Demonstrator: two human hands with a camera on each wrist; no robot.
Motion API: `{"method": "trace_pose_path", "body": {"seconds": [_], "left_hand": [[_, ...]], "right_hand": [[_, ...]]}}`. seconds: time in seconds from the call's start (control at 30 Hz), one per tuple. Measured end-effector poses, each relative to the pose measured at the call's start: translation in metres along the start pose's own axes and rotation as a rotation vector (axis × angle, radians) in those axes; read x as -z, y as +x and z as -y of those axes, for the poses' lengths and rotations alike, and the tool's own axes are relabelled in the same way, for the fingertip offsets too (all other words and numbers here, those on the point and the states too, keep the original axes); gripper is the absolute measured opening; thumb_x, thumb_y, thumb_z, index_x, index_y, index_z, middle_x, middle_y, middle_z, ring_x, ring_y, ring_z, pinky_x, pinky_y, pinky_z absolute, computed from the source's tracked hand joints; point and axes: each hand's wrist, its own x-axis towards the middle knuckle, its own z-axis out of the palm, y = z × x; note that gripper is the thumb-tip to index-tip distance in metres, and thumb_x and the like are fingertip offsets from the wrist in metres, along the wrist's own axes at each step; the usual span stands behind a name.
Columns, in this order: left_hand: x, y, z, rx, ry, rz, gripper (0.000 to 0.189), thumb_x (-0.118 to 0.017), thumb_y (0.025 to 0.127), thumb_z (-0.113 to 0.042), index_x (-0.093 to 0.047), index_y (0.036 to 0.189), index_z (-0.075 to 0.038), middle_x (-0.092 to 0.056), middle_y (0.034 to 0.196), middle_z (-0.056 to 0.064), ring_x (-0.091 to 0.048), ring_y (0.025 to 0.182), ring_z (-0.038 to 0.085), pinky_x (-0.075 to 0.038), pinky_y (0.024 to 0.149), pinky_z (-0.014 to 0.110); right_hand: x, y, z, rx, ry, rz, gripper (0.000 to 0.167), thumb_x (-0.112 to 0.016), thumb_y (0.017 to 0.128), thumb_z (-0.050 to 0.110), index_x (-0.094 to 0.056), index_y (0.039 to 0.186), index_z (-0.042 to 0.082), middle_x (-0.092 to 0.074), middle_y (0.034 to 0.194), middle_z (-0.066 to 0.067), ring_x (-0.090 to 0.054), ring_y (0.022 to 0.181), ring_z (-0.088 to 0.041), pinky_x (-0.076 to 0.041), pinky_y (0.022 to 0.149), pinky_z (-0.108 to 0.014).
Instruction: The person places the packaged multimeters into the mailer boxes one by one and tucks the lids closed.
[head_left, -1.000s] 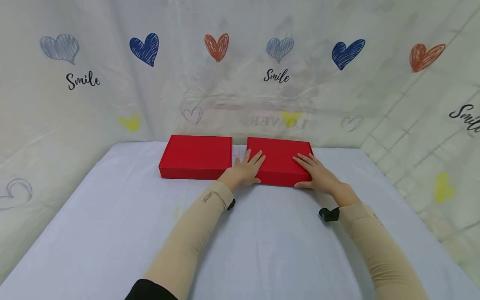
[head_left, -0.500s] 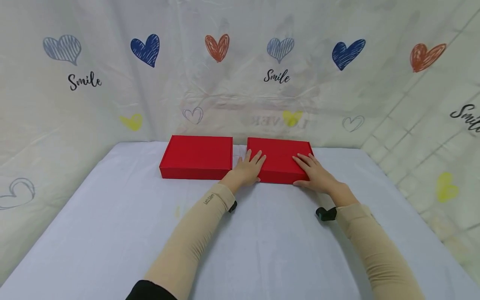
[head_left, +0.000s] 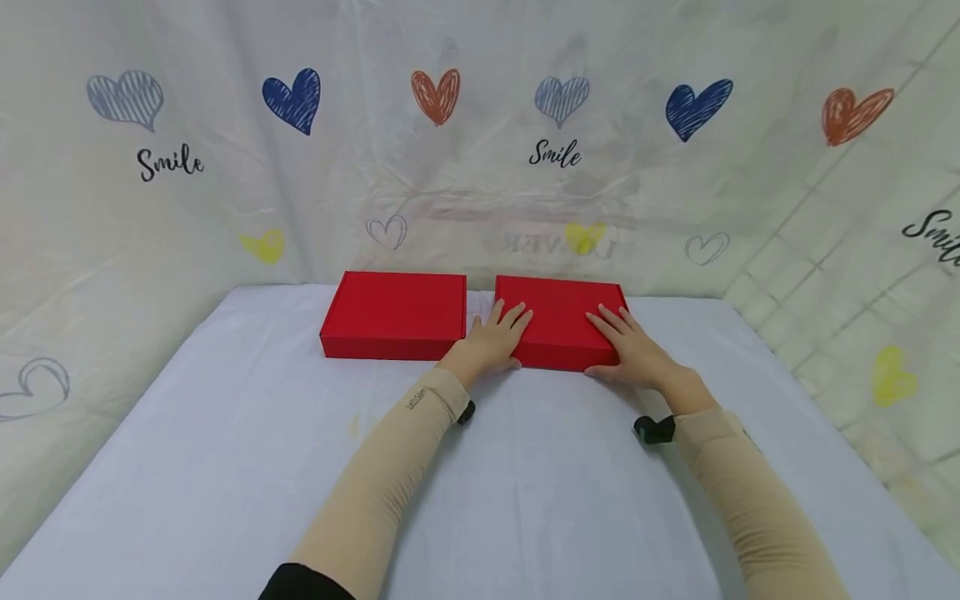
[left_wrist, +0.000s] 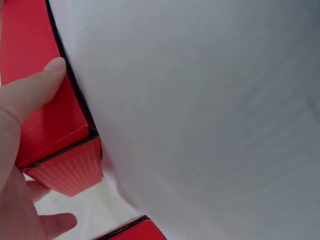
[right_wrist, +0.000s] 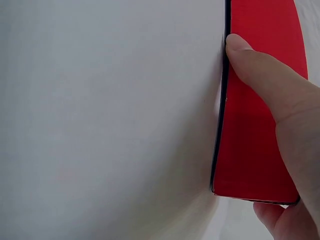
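Two flat red cardboard boxes lie side by side on a white-covered table, a narrow gap between them. My left hand (head_left: pixel 491 340) grips the near left corner of the right-hand box (head_left: pixel 558 308), fingers spread over its top. In the left wrist view its thumb (left_wrist: pixel 37 92) lies on the box's front face. At the opposite corner, my right hand (head_left: pixel 633 350) holds the same box, fingers on top. The right wrist view has that thumb (right_wrist: pixel 265 70) across the front face, near the bottom edge. The left-hand box (head_left: pixel 401 308) is shut and untouched, just beside my left hand.
The white tablecloth (head_left: pixel 540 483) spreads in front of both boxes. Close behind them hangs a pale backdrop (head_left: pixel 480 192) printed with hearts and "Smile". A dark wrist strap piece (head_left: pixel 655 429) sticks out from my right wrist.
The right hand's thumb shifts very slightly along the front of the box. Otherwise both hands and both boxes stay nearly where they were.
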Motion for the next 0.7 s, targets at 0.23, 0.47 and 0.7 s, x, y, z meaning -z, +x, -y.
{"method": "trace_pose_path", "body": {"seconds": [0.23, 0.47, 0.7], "left_hand": [[0.001, 0.002, 0.002, -0.008, -0.031, 0.02, 0.101, -0.074, 0.095, -0.036, -0.006, 0.167, -0.016, 0.001, 0.172, 0.007, 0.003, 0.156, 0.035, -0.022, 0.119, 0.062], [-0.004, 0.005, -0.001, 0.008, -0.028, -0.007, 0.098, -0.073, 0.096, -0.032, -0.008, 0.166, -0.015, -0.002, 0.172, 0.008, 0.0, 0.156, 0.036, -0.024, 0.119, 0.059], [-0.002, 0.006, -0.01, 0.04, 0.037, -0.021, 0.098, -0.073, 0.096, -0.027, -0.007, 0.166, -0.013, -0.006, 0.172, 0.011, -0.004, 0.156, 0.038, -0.03, 0.119, 0.052]], "right_hand": [[0.0, 0.001, 0.001, -0.012, -0.002, -0.008, 0.101, -0.082, 0.087, 0.036, -0.021, 0.164, 0.011, -0.011, 0.169, -0.019, -0.005, 0.152, -0.049, -0.04, 0.105, -0.069], [-0.001, 0.002, 0.005, -0.031, -0.008, -0.028, 0.099, -0.081, 0.086, 0.035, -0.024, 0.163, 0.01, -0.014, 0.168, -0.02, -0.006, 0.152, -0.049, -0.037, 0.106, -0.07], [-0.001, 0.004, 0.008, -0.048, -0.053, -0.048, 0.096, -0.081, 0.086, 0.032, -0.027, 0.163, 0.01, -0.018, 0.167, -0.022, -0.009, 0.151, -0.051, -0.039, 0.106, -0.069]]}}
